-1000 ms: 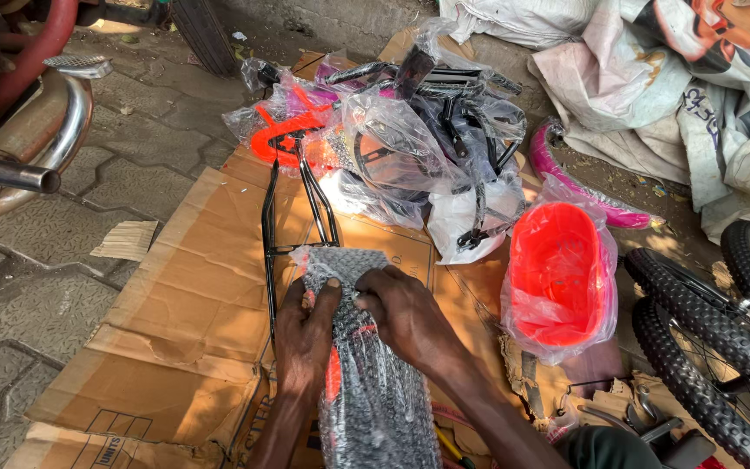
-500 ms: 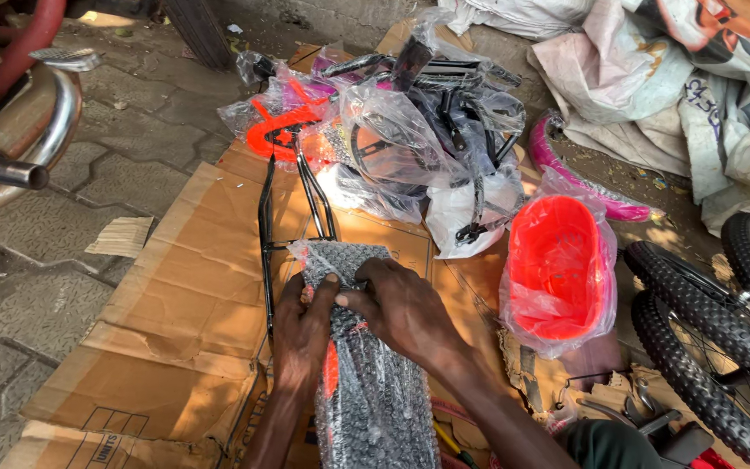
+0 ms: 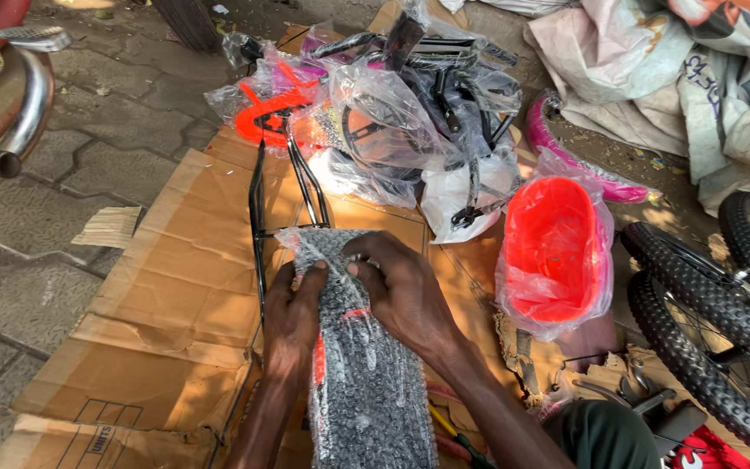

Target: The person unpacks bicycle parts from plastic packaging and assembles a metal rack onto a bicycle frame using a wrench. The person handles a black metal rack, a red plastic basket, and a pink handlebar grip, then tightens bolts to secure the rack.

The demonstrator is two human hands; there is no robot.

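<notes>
Bubble-wrapped bundle — bagged orange basket.

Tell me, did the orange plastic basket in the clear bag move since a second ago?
No. The orange plastic basket in its clear bag lies in the same spot beside the black knobbly tyre and the flattened brown cardboard; only the camera shifted slightly.

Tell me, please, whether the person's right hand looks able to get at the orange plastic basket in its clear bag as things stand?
Probably yes. The right hand grips the bubble-wrapped part with the left hand, and the orange basket lies just to its right on the cardboard with nothing between; it would have to let go first.
</notes>
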